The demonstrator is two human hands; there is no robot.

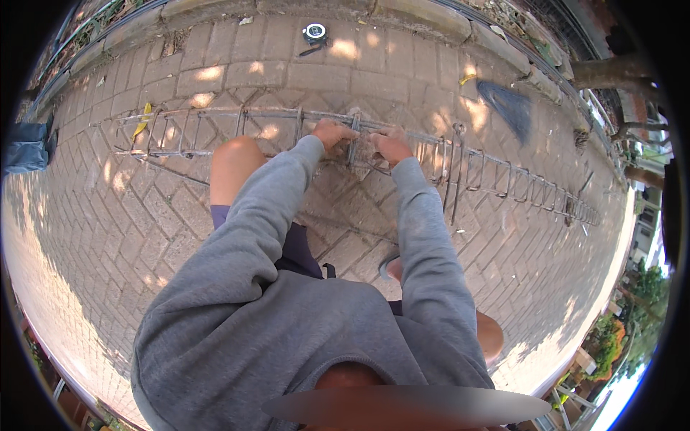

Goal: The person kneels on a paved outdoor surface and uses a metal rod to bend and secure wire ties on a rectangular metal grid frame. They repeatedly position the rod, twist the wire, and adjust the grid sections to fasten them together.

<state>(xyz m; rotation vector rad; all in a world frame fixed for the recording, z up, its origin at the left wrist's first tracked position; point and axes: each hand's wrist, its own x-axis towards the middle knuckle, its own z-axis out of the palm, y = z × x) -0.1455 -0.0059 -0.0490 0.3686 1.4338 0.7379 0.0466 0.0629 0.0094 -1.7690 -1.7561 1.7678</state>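
A long, narrow rebar cage (pixel 496 155) lies across the paving in front of my knees, with square stirrups spaced along its bars. My left hand (pixel 332 135) is closed at the upper bar, its fingertips pinching a stirrup (pixel 352 149) from the left. Just right of that stirrup, my right hand (pixel 392 146) is closed with bent fingers against the cage. Whatever its fingertips grip is hidden. Right of this hand, a thin rod with a looped end (pixel 458 130) lies across the bars.
A round tape measure (pixel 315 33) rests on the bricks beyond the cage. A dark bundle of thin wire (pixel 509 108) lies far right. A stone kerb (pixel 424 20) runs along the far side. At the left edge is a blue-grey object (pixel 27 147).
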